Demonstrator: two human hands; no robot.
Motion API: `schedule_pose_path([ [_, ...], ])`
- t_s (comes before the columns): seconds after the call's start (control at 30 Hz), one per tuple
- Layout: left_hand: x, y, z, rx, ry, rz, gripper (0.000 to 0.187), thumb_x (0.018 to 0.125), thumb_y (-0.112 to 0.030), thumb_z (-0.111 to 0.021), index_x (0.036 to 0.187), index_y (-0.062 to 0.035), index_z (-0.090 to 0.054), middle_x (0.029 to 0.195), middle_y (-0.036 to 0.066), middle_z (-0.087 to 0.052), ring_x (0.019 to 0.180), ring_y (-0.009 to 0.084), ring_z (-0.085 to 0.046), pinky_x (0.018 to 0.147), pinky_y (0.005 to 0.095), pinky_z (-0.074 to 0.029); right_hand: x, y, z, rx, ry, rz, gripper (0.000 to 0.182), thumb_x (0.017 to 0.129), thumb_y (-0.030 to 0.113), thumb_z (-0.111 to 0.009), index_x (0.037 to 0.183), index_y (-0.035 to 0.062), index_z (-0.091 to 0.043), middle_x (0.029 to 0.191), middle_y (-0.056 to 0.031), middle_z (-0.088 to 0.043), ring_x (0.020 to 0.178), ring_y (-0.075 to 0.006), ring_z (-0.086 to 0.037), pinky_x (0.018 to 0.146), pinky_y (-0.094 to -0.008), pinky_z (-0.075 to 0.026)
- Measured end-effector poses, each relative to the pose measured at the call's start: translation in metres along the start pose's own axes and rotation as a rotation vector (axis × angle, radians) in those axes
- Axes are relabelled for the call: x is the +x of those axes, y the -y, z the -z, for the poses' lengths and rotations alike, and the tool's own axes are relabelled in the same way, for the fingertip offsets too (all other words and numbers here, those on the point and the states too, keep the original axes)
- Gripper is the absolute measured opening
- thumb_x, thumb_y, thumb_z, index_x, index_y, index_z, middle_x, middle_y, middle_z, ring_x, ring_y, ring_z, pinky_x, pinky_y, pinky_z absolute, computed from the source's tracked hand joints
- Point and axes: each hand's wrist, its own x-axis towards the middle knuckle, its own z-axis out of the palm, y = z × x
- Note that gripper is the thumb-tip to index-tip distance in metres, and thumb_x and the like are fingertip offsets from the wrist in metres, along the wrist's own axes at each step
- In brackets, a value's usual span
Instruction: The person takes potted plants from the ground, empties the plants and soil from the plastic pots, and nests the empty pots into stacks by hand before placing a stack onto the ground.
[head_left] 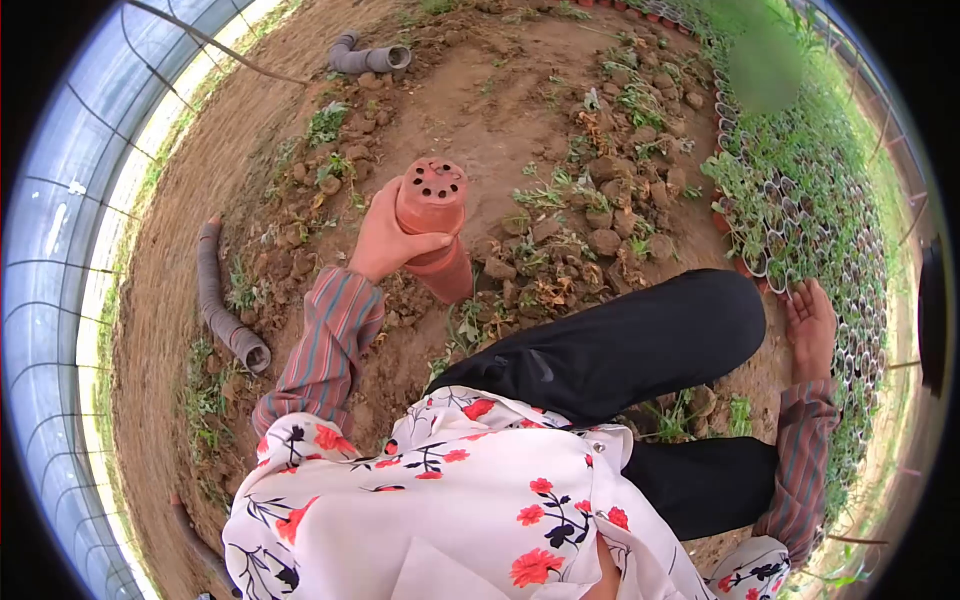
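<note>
My left hand [385, 235] is wrapped round a stack of reddish-brown plastic plant pots [438, 215], bottoms upward. Round drainage holes show in the base of the topmost pot. The lower end of the stack reaches down close over the soil in front of my bent knee. On the far right, my right hand [811, 322] is empty with its fingers extended, the fingertips right at the edge of the dense rows of potted seedlings [795, 235]. Black trousers cover my legs between the two hands.
A curved grey ribbed tube-like stack [230, 300] lies on the ground at left, another [368, 58] at the top. Clods and uprooted weeds [610, 190] form rough strips over the bare soil [480, 110]. A wire-framed plastic wall [60, 230] runs along the left.
</note>
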Motion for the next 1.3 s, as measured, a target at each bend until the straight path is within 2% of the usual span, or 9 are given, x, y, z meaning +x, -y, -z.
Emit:
schedule_pose_path([
  [0.07, -0.005, 0.014, -0.002, 0.023, 0.011, 0.028, 0.091, 0.060, -0.029, -0.085, 0.133, -0.0039, -0.039, 0.125, 0.015, -0.050, 0.114, 0.0280, -0.052, 0.096, 0.0414, -0.043, -0.006, 0.003, 0.001, -0.032, -0.021, 0.008, 0.032, 0.090, 0.025, -0.061, 0.115, 0.0046, -0.058, 0.100, -0.0039, -0.063, 0.085, -0.0116, -0.060, 0.077, -0.0257, -0.051],
  [0.23, -0.020, 0.020, -0.002, -0.286, -0.139, 0.065, 0.084, 0.068, -0.023, -0.082, 0.134, -0.0021, -0.034, 0.128, 0.015, -0.048, 0.117, 0.0247, -0.050, 0.098, 0.0383, -0.044, -0.007, 0.000, 0.017, -0.018, -0.069, -0.004, 0.031, 0.090, 0.024, -0.060, 0.115, 0.0057, -0.057, 0.101, -0.0033, -0.063, 0.085, -0.0114, -0.059, 0.078, -0.0264, -0.050],
  [0.37, -0.023, 0.024, -0.005, -0.175, -0.080, -0.030, 0.083, 0.071, -0.024, -0.081, 0.135, -0.0022, -0.032, 0.129, 0.015, -0.048, 0.116, 0.0243, -0.051, 0.097, 0.0389, -0.045, -0.009, 0.003, 0.018, -0.026, -0.099, -0.024, 0.029, 0.091, 0.023, -0.060, 0.115, 0.0059, -0.058, 0.102, -0.0029, -0.062, 0.086, -0.0107, -0.059, 0.080, -0.0269, -0.050],
  [0.43, -0.022, 0.035, -0.008, -0.376, -0.143, 0.076, 0.080, 0.071, -0.020, -0.081, 0.134, -0.0015, -0.034, 0.129, 0.012, -0.049, 0.117, 0.0229, -0.050, 0.100, 0.0375, -0.041, -0.006, 0.002, 0.023, -0.025, -0.089, -0.024, 0.029, 0.091, 0.022, -0.060, 0.115, 0.0058, -0.058, 0.101, -0.0027, -0.062, 0.085, -0.0105, -0.059, 0.080, -0.0269, -0.050],
  [0.87, -0.031, 0.026, -0.008, -0.250, -0.145, 0.083, 0.085, 0.067, -0.023, -0.083, 0.133, -0.0009, -0.035, 0.125, 0.014, -0.051, 0.114, 0.0235, -0.052, 0.096, 0.0364, -0.044, 0.009, -0.011, 0.042, -0.030, -0.041, -0.075, 0.032, 0.090, 0.023, -0.060, 0.116, 0.0043, -0.058, 0.102, -0.0034, -0.063, 0.086, -0.0108, -0.060, 0.080, -0.0259, -0.051],
  [1.07, -0.042, 0.056, -0.026, -0.195, 0.038, 0.121, 0.085, 0.066, -0.019, -0.083, 0.133, 0.0002, -0.035, 0.127, 0.013, -0.050, 0.115, 0.0230, -0.052, 0.097, 0.0360, -0.044, 0.011, -0.014, 0.045, -0.033, -0.044, -0.103, 0.033, 0.091, 0.024, -0.060, 0.117, 0.0041, -0.057, 0.104, -0.0031, -0.063, 0.087, -0.0106, -0.060, 0.080, -0.0252, -0.050],
  [1.2, -0.034, 0.039, -0.033, -0.286, 0.116, 0.136, 0.088, 0.064, -0.021, -0.085, 0.133, 0.0006, -0.034, 0.129, 0.014, -0.048, 0.119, 0.0238, -0.049, 0.099, 0.0378, -0.041, 0.002, -0.005, 0.040, -0.024, -0.050, -0.080, 0.034, 0.092, 0.022, -0.058, 0.119, 0.0034, -0.055, 0.105, -0.0045, -0.062, 0.085, -0.0119, -0.058, 0.080, -0.0272, -0.050],
  [1.27, -0.029, 0.044, -0.025, -0.184, 0.024, 0.103, 0.092, 0.062, -0.021, -0.086, 0.134, -0.0001, -0.032, 0.128, 0.014, -0.047, 0.119, 0.0251, -0.047, 0.100, 0.0389, -0.040, 0.001, -0.005, 0.044, -0.026, -0.019, -0.064, 0.033, 0.092, 0.022, -0.058, 0.119, 0.0038, -0.055, 0.104, -0.0041, -0.062, 0.084, -0.0114, -0.059, 0.079, -0.0270, -0.051],
  [1.3, -0.026, 0.036, -0.023, -0.111, -0.111, 0.046, 0.094, 0.060, -0.017, -0.085, 0.135, -0.0002, -0.030, 0.130, 0.016, -0.043, 0.118, 0.0288, -0.049, 0.099, 0.0403, -0.041, 0.001, -0.005, 0.046, -0.041, -0.014, -0.073, 0.034, 0.092, 0.022, -0.057, 0.120, 0.0038, -0.055, 0.104, -0.0039, -0.062, 0.085, -0.0111, -0.059, 0.080, -0.0264, -0.050],
])
